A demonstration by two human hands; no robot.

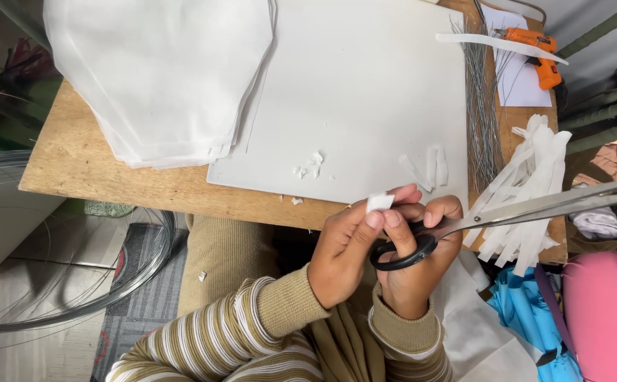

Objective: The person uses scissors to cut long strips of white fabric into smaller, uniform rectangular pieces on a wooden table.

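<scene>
Scissors (478, 219) gripped by right hand (414, 262); left hand (344, 247) seemingly pinches paper scrap (379, 203).

- A small home craft corner, not a factory: a plain wooden table (75, 166) stands just ahead of the hands.
- Beyond the left hand (344, 247) lie a white sheet (365, 92) and a stack of cut cloth (160, 71).
- Ahead of the right hand (414, 269), which holds scissors (478, 219), lie wires (482, 106), a glue gun (535, 53) and paper strips (528, 184).
- Far left of the hands, wire coils (61, 240) rest on the floor.
- Right of them, bags and clothes (591, 304) are heaped.
</scene>
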